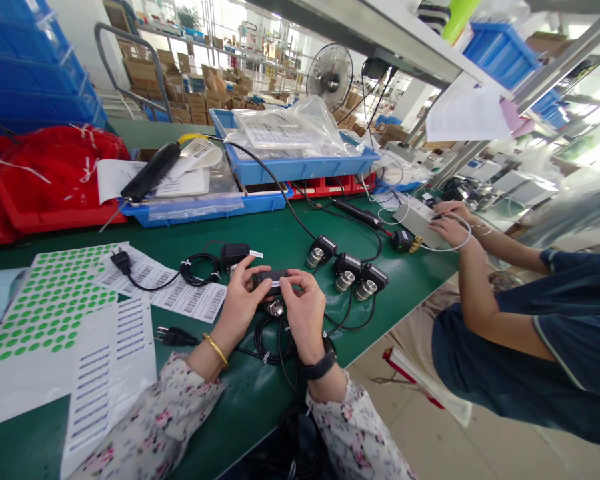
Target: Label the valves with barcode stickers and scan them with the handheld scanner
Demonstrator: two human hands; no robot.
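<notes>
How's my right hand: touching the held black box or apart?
Touching: the head view shows the right hand with thumb on the black box.

Head view, forward-down over hands (240, 297)

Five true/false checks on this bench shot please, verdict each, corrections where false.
1. The left hand and right hand both hold the labelled black housing. True.
2. The gold bangle is on the right wrist. False: it is on the left; the right wears a black wristband.
3. The dot sheet has red dots. False: they are green.
4. Three black devices with silver fittings sit to the right of the held housing. True.
5. The co-worker's sleeve is floral. False: it is dark blue.
</notes>
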